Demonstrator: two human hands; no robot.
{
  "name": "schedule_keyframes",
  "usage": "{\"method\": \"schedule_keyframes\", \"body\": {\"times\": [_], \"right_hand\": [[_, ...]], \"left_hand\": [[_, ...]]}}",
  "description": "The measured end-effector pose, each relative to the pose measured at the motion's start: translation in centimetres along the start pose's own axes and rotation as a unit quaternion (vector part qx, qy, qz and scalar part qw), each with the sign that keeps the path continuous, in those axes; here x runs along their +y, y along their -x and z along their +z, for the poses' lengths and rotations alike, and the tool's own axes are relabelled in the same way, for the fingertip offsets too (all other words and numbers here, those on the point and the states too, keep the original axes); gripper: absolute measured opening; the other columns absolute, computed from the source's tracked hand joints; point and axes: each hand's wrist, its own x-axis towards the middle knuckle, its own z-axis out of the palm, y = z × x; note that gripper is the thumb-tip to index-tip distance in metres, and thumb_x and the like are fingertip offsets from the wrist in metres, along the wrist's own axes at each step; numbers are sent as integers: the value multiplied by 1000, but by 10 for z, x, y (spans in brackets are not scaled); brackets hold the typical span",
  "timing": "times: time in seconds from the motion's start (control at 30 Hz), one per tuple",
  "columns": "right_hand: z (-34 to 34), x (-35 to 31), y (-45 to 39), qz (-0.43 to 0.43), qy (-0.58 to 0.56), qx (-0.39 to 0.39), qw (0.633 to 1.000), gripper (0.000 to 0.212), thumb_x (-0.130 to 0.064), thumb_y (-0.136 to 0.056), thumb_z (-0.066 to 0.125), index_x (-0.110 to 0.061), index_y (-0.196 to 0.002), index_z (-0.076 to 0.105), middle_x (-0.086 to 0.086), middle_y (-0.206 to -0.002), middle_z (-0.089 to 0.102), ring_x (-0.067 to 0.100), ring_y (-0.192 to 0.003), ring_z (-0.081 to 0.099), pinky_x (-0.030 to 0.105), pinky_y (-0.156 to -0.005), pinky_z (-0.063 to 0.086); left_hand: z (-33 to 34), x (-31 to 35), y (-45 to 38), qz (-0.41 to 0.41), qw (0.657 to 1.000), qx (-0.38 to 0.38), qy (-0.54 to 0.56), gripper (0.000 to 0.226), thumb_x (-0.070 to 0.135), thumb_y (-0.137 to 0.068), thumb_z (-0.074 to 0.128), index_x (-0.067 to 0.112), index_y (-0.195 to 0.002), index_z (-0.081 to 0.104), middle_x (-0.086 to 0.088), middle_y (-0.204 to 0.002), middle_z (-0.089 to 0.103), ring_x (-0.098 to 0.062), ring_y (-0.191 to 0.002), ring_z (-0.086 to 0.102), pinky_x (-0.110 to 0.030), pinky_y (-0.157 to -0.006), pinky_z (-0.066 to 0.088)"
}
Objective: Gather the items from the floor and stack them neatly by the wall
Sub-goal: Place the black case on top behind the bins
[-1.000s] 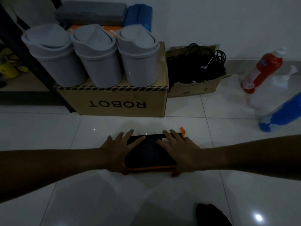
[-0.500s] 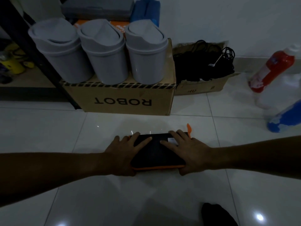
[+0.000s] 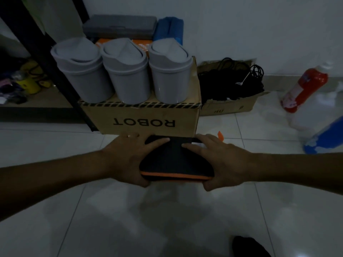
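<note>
Head view: left hand (image 3: 128, 160) and right hand (image 3: 220, 162) grip the black case (image 3: 176, 160) by its ends (fingers on top, thumbs underneath), long axis crosswise, touching or nearly touching the cardboard box (image 3: 143, 117).

The room is dim, the light low and greyish. A plain white wall (image 3: 241, 25) runs along the back, meeting a floor of large glossy white tiles (image 3: 130, 219) with thin dark grout lines; a pale skirting strip (image 3: 278, 78) marks the join on the right. The tiles are shiny enough to carry soft reflections and a shadow in the middle. At the left stands a black metal shelving frame (image 3: 46, 58), one upright leaning diagonally across the view, with a low wooden shelf board (image 3: 33, 102) near floor level behind it.
</note>
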Motion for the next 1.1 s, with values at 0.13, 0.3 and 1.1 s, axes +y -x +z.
{"method": "schedule_keyframes", "body": {"times": [0.13,0.3,1.1], "right_hand": [[-55,-14,10,14,18,38,999,121,-71,-62,73,-48,-152,-4,-1,-155,19,23,-138,28,45,-100,48],[-117,-23,17,17,58,87,994,117,-74,-58,68,-49,-151,1,-8,-145,29,18,-129,37,42,-97,50],[-339,-18,-170,10,75,298,951,109,-65,-58,69,-33,-152,23,9,-137,42,30,-118,47,47,-93,51]], "left_hand": [[-57,-12,12,-3,1000,5,30,126,83,-55,65,50,-150,-11,7,-152,22,-20,-124,45,-38,-92,49],[-117,-23,24,-26,999,36,-5,126,80,-53,69,50,-150,-7,14,-145,29,-13,-116,48,-33,-85,50],[-238,-204,-21,-286,835,415,223,88,12,-66,87,19,-144,46,-11,-145,44,-27,-132,45,-28,-104,37]]}}
